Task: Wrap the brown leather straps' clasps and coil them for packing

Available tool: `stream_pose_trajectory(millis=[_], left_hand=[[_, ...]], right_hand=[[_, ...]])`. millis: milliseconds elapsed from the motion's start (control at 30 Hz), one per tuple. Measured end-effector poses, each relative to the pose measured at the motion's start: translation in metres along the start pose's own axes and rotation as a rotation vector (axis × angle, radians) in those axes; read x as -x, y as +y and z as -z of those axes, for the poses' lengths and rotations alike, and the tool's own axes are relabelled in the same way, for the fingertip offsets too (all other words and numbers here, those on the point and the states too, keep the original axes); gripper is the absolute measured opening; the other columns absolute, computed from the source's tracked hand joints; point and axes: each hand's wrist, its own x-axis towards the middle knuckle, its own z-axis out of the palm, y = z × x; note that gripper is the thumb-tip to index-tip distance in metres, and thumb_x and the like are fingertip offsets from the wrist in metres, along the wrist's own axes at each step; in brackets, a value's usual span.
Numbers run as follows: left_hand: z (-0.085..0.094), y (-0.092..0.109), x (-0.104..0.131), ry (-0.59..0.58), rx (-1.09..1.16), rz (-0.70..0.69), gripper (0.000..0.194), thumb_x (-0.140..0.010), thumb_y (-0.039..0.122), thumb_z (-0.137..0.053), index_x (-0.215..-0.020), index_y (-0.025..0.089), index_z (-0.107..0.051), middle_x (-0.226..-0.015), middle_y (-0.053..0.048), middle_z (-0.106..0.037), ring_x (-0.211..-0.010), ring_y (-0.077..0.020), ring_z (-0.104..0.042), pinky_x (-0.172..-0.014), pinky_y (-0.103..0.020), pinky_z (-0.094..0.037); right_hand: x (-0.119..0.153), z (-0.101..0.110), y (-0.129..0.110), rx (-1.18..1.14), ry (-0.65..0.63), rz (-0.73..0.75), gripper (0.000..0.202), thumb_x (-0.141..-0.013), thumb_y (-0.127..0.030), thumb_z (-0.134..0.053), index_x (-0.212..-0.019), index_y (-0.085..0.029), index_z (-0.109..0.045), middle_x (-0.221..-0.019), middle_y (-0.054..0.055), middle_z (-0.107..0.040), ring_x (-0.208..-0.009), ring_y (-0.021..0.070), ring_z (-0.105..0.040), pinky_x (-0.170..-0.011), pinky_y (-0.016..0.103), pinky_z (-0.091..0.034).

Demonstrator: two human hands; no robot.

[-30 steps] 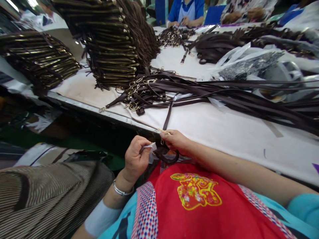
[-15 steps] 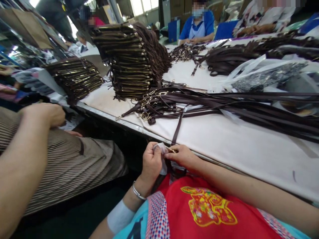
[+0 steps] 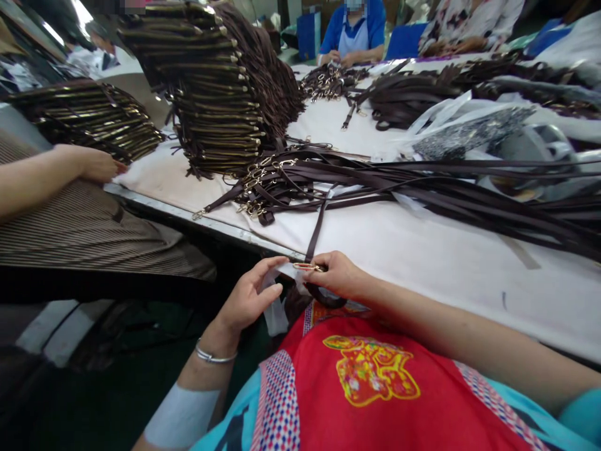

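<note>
My right hand (image 3: 340, 275) is closed on a dark brown strap (image 3: 317, 228) with a gold snap hook (image 3: 304, 267), at the table edge in front of my apron. The hook points left, and the strap runs up onto the table. My left hand (image 3: 248, 295) is just left of it, thumb and fingers apart. A thin white wrapping sheet (image 3: 277, 315) hangs between the two hands, close to the left fingers; whether they touch it is unclear. Several brown straps (image 3: 366, 181) with gold hooks lie heaped just beyond my hands.
A tall stack of brown, gold-edged bundles (image 3: 211, 94) stands behind the straps, with a lower stack (image 3: 94, 119) further left. At my left a co-worker's arm (image 3: 61, 172) reaches toward the table edge. Clear plastic bags (image 3: 469, 134) lie at the right.
My left fingers have opened and moved left, away from the white sheet they were pinching. My right hand still holds the strap, its hook now in plain view. The co-worker's arm at left has moved up.
</note>
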Motion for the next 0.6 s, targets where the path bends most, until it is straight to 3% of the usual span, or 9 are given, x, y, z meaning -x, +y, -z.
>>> stream_pose_trajectory(millis=[67, 167, 233, 300, 367, 467, 533, 600], left_hand=[[0.001, 0.016, -0.005, -0.113, -0.024, -0.088, 0.044, -0.089, 0.031, -0.061, -0.132, 0.019, -0.058, -0.127, -0.013, -0.064, -0.115, -0.0276, -0.062, -0.098, -0.039, -0.05], [-0.002, 0.031, -0.014, -0.209, -0.3, -0.172, 0.028, -0.088, 0.03, -0.064, -0.114, 0.02, -0.067, -0.106, -0.008, -0.069, -0.098, -0.0219, -0.065, -0.086, -0.032, -0.051], [-0.004, 0.03, -0.016, -0.22, -0.439, -0.178, 0.015, -0.089, 0.03, -0.062, -0.097, 0.019, -0.069, -0.091, -0.005, -0.067, -0.084, -0.0182, -0.063, -0.075, -0.028, -0.049], [-0.003, 0.019, -0.014, -0.185, -0.517, -0.138, 0.015, -0.09, 0.03, -0.059, -0.086, 0.019, -0.068, -0.082, -0.003, -0.065, -0.076, -0.0166, -0.06, -0.068, -0.027, -0.045], [-0.001, 0.001, -0.006, -0.14, -0.546, -0.052, 0.015, -0.088, 0.029, -0.059, -0.081, 0.019, -0.067, -0.079, -0.003, -0.065, -0.073, -0.0165, -0.06, -0.065, -0.027, -0.044], [0.002, -0.033, 0.009, -0.114, -0.415, 0.212, 0.013, -0.084, 0.028, -0.059, -0.078, 0.019, -0.066, -0.071, -0.002, -0.067, -0.066, -0.0167, -0.06, -0.059, -0.026, -0.043], [0.001, -0.052, 0.02, -0.1, -0.245, 0.398, 0.011, -0.08, 0.029, -0.059, -0.077, 0.018, -0.062, -0.068, -0.002, -0.067, -0.063, -0.0169, -0.061, -0.056, -0.025, -0.043], [-0.004, -0.066, 0.028, -0.089, -0.128, 0.5, 0.012, -0.078, 0.029, -0.06, -0.077, 0.018, -0.059, -0.068, -0.002, -0.068, -0.061, -0.0169, -0.062, -0.053, -0.024, -0.044]], right_hand=[[-0.001, -0.003, -0.003, 0.086, -0.025, 0.054, 0.02, -0.074, -0.034, -0.066, -0.07, -0.014, -0.066, -0.057, -0.003, -0.053, -0.053, 0.0097, -0.043, -0.048, 0.023, -0.03], [-0.002, -0.01, -0.003, 0.193, -0.036, 0.101, 0.015, -0.074, -0.029, -0.064, -0.068, -0.015, -0.066, -0.057, -0.003, -0.053, -0.054, 0.01, -0.044, -0.049, 0.023, -0.03], [-0.001, -0.013, -0.003, 0.226, -0.014, 0.1, 0.018, -0.074, -0.031, -0.065, -0.067, -0.015, -0.065, -0.058, -0.002, -0.054, -0.056, 0.0103, -0.045, -0.05, 0.023, -0.029], [0.001, -0.011, -0.003, 0.186, -0.013, 0.08, 0.024, -0.074, -0.039, -0.068, -0.07, -0.015, -0.066, -0.06, -0.002, -0.054, -0.057, 0.0105, -0.045, -0.051, 0.022, -0.03], [0.005, -0.006, -0.006, 0.084, -0.068, 0.049, 0.035, -0.075, -0.05, -0.068, -0.074, -0.015, -0.065, -0.06, -0.002, -0.053, -0.056, 0.01, -0.043, -0.049, 0.022, -0.03], [0.01, 0.005, -0.011, -0.085, -0.158, 0.013, 0.051, -0.08, -0.066, -0.058, -0.07, -0.016, -0.058, -0.054, -0.004, -0.045, -0.048, 0.008, -0.036, -0.044, 0.022, -0.026], [0.012, 0.009, -0.013, -0.141, -0.178, 0.004, 0.054, -0.082, -0.068, -0.056, -0.065, -0.017, -0.053, -0.051, -0.005, -0.04, -0.045, 0.0068, -0.031, -0.042, 0.021, -0.023], [0.013, 0.009, -0.014, -0.166, -0.195, 0.009, 0.051, -0.081, -0.064, -0.062, -0.064, -0.017, -0.051, -0.05, -0.006, -0.04, -0.043, 0.0058, -0.032, -0.041, 0.02, -0.024]])
